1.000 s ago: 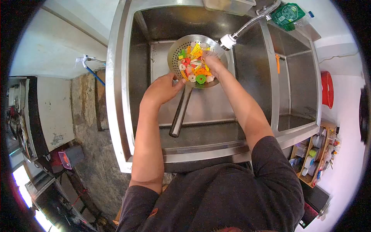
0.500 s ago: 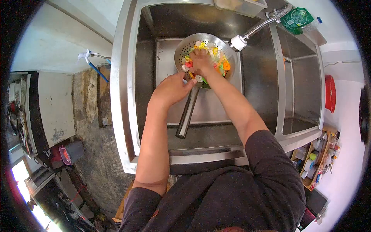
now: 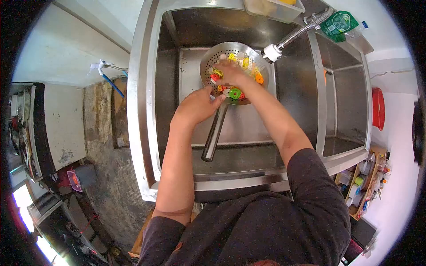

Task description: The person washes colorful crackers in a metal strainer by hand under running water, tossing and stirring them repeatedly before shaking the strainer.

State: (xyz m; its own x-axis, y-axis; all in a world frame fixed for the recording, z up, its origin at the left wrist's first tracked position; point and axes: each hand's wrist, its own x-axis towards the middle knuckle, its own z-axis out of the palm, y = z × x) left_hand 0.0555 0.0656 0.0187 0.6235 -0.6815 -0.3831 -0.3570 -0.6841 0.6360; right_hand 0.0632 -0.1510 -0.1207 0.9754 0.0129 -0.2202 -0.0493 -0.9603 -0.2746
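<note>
All fingers of the right hand are laid, loosely bent, on the coloured pieces in the bowl of the strainer ladle; whether any piece is pinched under them cannot be told. The left hand is closed around the neck of the ladle, where the bowl meets the long handle, with the thumb tip beside the rim. The bowl is held over the floor of the sink, just beside the spray head; if water is running cannot be seen.

For good stirring, the pieces should probably be moved with light fingertips and small circles, so that none is pushed over the low rim. The bowl is best held level, since the free handle can pull it to one side. It may be brought a little more under the spray head, so that the pieces in the middle are reached.

At the back edge of the sink a clear container and a green packet are placed, well apart from the hands.
</note>
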